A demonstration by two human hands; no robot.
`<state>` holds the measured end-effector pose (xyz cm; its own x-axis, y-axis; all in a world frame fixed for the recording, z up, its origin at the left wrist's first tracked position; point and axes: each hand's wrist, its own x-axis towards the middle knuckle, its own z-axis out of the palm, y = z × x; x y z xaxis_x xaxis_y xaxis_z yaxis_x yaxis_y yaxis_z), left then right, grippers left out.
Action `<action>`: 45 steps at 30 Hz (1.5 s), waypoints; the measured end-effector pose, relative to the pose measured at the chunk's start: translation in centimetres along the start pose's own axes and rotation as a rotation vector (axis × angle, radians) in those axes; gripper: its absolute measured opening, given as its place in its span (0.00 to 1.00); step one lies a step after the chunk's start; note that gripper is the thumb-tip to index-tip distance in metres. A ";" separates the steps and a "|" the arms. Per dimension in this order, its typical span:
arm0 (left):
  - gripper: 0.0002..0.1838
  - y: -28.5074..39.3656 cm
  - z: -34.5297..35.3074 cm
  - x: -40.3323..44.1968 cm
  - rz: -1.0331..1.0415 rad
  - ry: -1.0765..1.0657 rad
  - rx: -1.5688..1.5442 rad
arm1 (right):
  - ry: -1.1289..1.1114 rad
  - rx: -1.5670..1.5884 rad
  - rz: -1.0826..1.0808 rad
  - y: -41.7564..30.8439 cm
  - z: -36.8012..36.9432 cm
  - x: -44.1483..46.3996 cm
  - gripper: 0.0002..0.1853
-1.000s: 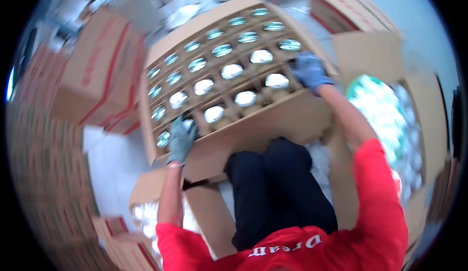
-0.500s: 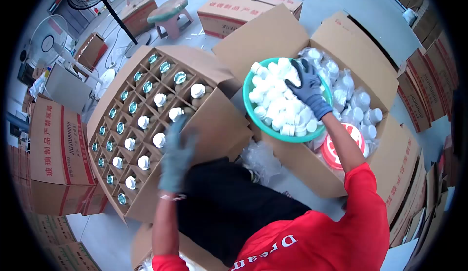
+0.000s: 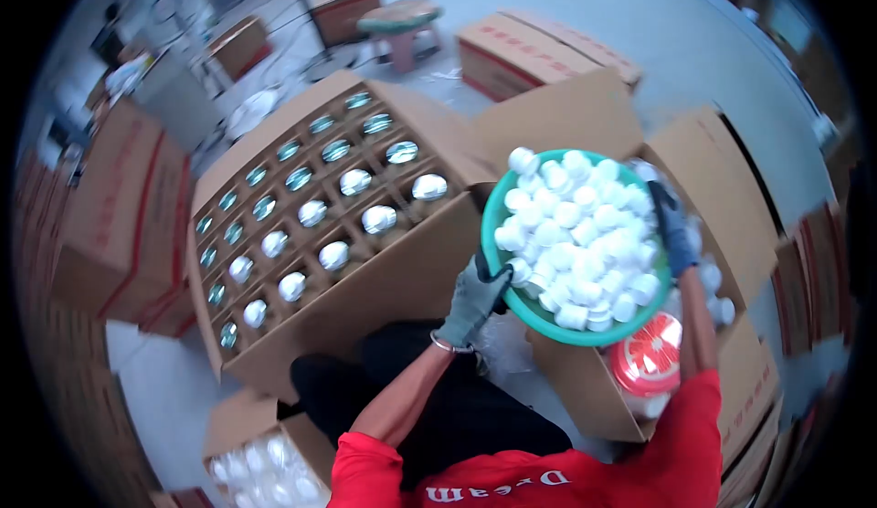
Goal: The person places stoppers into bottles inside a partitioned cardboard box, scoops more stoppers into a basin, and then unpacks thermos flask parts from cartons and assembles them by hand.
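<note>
1. Fingers of the gloved left hand [image 3: 470,305], in the head view, bend against the near-left edge of the green basin [image 3: 491,225], dark tips at the rim; how far they reach beneath is hidden.
2. On the basin's right edge, the gloved right hand [image 3: 677,234] presses its fingers against the outside; their spacing is blurred, so I cannot tell whether they touch one another.
3. Between both hands, the basin is heaped with white caps [image 3: 580,234]. It overlaps an open carton [image 3: 585,389]; whether it rests on that carton or is held above it, I cannot tell.
4. Just on the basin's near side, to the right, sits a tub with a red citrus-slice lid [image 3: 649,353].
5. Left of the basin, a divided carton [image 3: 356,300] holds rows of bottles [image 3: 334,255]. White tops show mostly in the nearer rows, greenish ones farther back.
6. Clear plastic [image 3: 505,343] lies near the basin's near-left side, beside the dark trousers [image 3: 448,407].
7. Beyond the basin are a closed carton [image 3: 512,56] and, farther left, a stool [image 3: 400,18].
</note>
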<state>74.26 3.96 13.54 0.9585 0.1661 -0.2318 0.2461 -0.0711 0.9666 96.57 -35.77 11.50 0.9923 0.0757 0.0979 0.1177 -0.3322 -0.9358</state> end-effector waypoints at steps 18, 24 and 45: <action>0.19 5.2 -24.5 -13.5 0.068 0.688 -0.455 | -0.624 -0.888 -0.495 -35.2 40.4 6.5 0.43; 0.18 2.9 -23.9 -12.8 0.170 0.672 -0.379 | -0.628 -0.939 -0.446 -39.3 38.9 3.4 0.46; 0.39 -0.6 0.5 -3.5 -0.063 -0.219 -0.367 | 0.116 -0.057 -0.026 -1.0 0.2 0.5 0.19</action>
<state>70.80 2.94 13.71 0.9608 -0.0568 -0.2713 0.2758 0.2934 0.9153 96.95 -35.26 12.39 0.9864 -0.0231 0.1630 0.1417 -0.3850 -0.9120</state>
